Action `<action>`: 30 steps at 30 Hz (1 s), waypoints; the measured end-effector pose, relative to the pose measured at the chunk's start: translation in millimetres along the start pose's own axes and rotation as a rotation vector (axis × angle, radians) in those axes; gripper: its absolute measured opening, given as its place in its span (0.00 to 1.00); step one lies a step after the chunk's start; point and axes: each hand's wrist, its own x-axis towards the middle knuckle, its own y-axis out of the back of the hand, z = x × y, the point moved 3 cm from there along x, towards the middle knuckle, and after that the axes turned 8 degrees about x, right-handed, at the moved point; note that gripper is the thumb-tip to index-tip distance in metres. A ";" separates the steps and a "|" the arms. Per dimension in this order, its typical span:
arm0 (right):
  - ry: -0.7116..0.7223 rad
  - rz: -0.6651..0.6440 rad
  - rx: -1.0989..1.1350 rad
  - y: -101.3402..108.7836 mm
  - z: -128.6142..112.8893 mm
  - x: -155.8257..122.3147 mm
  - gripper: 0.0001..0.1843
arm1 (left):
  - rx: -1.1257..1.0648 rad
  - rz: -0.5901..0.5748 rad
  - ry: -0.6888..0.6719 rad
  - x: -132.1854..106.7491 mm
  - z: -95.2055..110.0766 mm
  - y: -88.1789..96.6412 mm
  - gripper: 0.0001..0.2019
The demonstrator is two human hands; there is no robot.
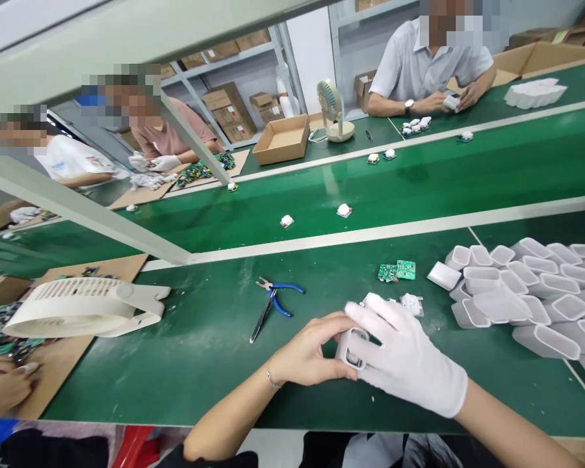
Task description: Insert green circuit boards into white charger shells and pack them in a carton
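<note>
A white plastic housing (342,351), an open-ended sleeve with rounded corners, is held just above the green bench. My bare left hand (308,351) grips its left side between thumb and fingers. From the right, my white-gloved right hand (403,354) closes over it, with fingers at its open end; what lies inside is mostly hidden. Just beyond the hands lie two green circuit boards (396,270) and a small white part on a board (412,303). Many similar white housings (526,279) are clustered at the right.
Blue-handled pliers (283,286) and black tweezers (263,316) lie left of my hands. A white fan (85,305) rests on its side farther left, near a co-worker's hand (4,388). Beyond the bench, a green conveyor belt (419,188) carries small parts; several people sit around.
</note>
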 end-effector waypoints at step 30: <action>-1.072 -0.511 -0.202 -52.7 232.3 114.5 0.24 | -0.671 0.554 0.391 94.1 -75.4 114.7 0.18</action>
